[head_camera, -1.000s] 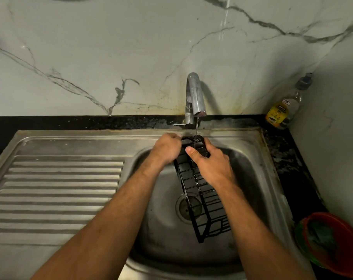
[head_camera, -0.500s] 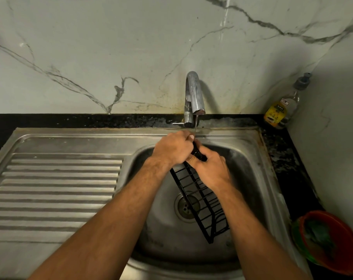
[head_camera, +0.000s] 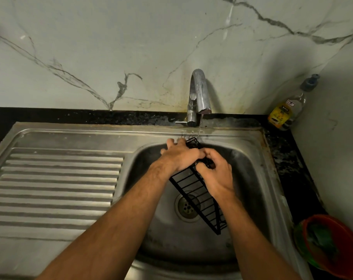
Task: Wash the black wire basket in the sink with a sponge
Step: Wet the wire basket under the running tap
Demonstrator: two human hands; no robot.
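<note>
The black wire basket [head_camera: 193, 190], long and narrow with thin parallel bars, slants over the sink [head_camera: 252, 178] drain. Both hands, left [head_camera: 179, 156] and right [head_camera: 216, 174], grasp its upper end below the tap [head_camera: 198, 91].

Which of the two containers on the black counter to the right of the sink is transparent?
The soap bottle with the yellow label, standing in the far corner by the wall. The other, the red bowl at the near edge, is opaque.
</note>
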